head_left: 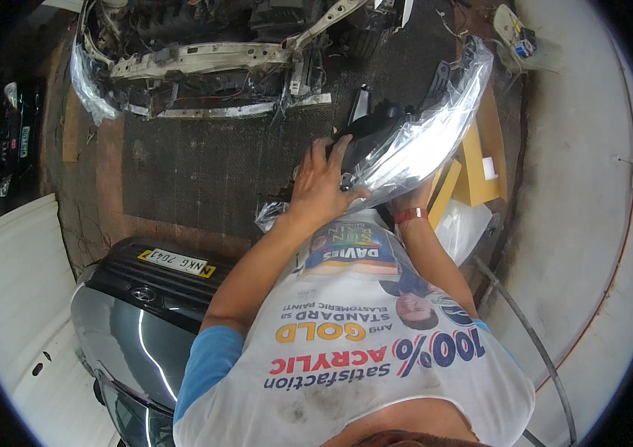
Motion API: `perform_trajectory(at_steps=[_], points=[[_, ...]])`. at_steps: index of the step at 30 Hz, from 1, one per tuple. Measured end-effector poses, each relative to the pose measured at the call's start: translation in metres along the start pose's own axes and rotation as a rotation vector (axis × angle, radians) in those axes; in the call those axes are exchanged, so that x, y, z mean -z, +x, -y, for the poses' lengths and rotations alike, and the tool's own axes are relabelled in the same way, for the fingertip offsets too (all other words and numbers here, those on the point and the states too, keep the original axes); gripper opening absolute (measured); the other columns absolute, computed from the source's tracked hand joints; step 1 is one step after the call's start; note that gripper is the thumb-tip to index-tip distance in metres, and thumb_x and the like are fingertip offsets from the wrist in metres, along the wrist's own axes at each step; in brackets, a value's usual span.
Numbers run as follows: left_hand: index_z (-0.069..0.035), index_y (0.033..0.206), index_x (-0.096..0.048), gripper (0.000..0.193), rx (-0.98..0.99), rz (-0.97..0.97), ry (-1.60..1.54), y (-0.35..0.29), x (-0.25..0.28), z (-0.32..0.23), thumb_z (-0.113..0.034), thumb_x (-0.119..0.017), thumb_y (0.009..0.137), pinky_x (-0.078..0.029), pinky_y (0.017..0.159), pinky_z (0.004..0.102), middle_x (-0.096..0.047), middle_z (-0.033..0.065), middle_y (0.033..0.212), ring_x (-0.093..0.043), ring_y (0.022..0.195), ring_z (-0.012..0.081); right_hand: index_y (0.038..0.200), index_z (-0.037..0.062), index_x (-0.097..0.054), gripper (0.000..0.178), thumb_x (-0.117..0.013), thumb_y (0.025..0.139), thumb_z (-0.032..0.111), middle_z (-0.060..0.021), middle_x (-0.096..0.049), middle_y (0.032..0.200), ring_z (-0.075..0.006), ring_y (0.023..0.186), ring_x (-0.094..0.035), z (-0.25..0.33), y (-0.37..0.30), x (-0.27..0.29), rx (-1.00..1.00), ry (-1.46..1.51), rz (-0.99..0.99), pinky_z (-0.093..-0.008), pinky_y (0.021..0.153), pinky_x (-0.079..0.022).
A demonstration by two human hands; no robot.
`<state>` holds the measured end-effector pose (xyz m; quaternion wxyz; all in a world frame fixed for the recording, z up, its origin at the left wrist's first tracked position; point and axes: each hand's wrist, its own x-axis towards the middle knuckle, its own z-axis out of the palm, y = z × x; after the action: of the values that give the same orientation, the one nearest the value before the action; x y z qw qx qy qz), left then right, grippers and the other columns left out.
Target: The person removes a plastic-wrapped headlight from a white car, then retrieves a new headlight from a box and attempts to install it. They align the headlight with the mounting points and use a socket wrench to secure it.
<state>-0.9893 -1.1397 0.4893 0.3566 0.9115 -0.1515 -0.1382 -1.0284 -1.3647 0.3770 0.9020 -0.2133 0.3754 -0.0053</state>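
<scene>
A car headlight (427, 145) with a clear, shiny lens and a black back housing is tilted in front of my body. Clear plastic film covers its lens. My left hand (320, 182) grips the near left end, its fingers over the black housing and its thumb on the film-covered edge. Under the lens side, my right hand (413, 197) holds the headlight from below, with its fingers mostly hidden behind it. A red band (410, 215) circles my right wrist.
Ahead stands a car front (197, 59) stripped to its frame, film hanging at its left corner. An opened cardboard box (477, 167) lies beyond my right hand. A pale wall (577, 186) runs along the right. A dark car (137, 320) stands at the left, near my left arm.
</scene>
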Motion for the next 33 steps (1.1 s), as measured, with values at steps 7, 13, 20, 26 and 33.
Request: perform_trajectory(at_steps=[7, 13, 20, 26, 33], points=[[-0.009, 0.151, -0.038, 0.103, 0.082, 0.004, 0.013, 0.038, -0.016, 0.031, -0.041, -0.090, 0.068, -0.041, 0.109, 0.0519, -0.042, 0.0247, 0.137, -0.045, 0.127, 0.0478, 0.156, 0.0163, -0.033, 0.101, -0.024, 0.087, 0.090, -0.0117, -0.040, 0.156, -0.0380, 0.140, -0.041, -0.004, 0.042, -0.024, -0.009, -0.298, -0.027, -0.0598, 0.113, -0.033], [-0.014, 0.153, -0.035, 0.105, 0.229, 0.007, 0.022, 0.101, -0.045, 0.056, -0.040, -0.090, 0.068, -0.041, 0.109, 0.0524, -0.040, 0.0245, 0.140, -0.045, 0.128, 0.0472, 0.160, 0.0217, -0.025, 0.108, -0.010, 0.082, 0.094, -0.0106, -0.030, 0.163, -0.0426, 0.148, -0.027, 0.024, 0.125, -0.020, -0.306, -0.478, -0.122, -0.0741, 0.110, -0.023], [-0.019, 0.155, -0.033, 0.107, 0.415, 0.046, 0.067, 0.185, -0.073, 0.073, -0.037, -0.091, 0.067, -0.042, 0.111, 0.0503, -0.037, 0.0223, 0.146, -0.044, 0.132, 0.0462, 0.160, 0.0183, -0.023, 0.108, -0.005, 0.083, 0.092, -0.0153, -0.031, 0.161, -0.0401, 0.145, -0.034, 0.031, 0.225, -0.020, -0.300, -0.539, -0.043, -0.0686, 0.111, -0.032], [-0.017, 0.154, -0.035, 0.104, 0.408, 0.046, 0.027, 0.230, -0.075, 0.087, -0.035, -0.090, 0.069, -0.041, 0.112, 0.0507, -0.039, 0.0238, 0.146, -0.042, 0.135, 0.0451, 0.162, 0.0197, -0.017, 0.117, -0.018, 0.076, 0.099, -0.0133, -0.021, 0.166, -0.0420, 0.147, -0.030, 0.025, 0.282, 0.003, -0.426, -0.339, -0.016, -0.0681, 0.110, -0.031], [-0.016, 0.154, -0.035, 0.106, 0.395, 0.039, 0.103, 0.258, -0.079, 0.107, -0.035, -0.091, 0.065, -0.042, 0.111, 0.0503, -0.040, 0.0231, 0.145, -0.046, 0.133, 0.0439, 0.159, 0.0186, -0.026, 0.110, -0.023, 0.080, 0.096, -0.0115, -0.030, 0.161, -0.0341, 0.146, -0.032, 0.021, 0.299, -0.014, -0.395, -0.375, -0.093, -0.0552, 0.109, -0.040]])
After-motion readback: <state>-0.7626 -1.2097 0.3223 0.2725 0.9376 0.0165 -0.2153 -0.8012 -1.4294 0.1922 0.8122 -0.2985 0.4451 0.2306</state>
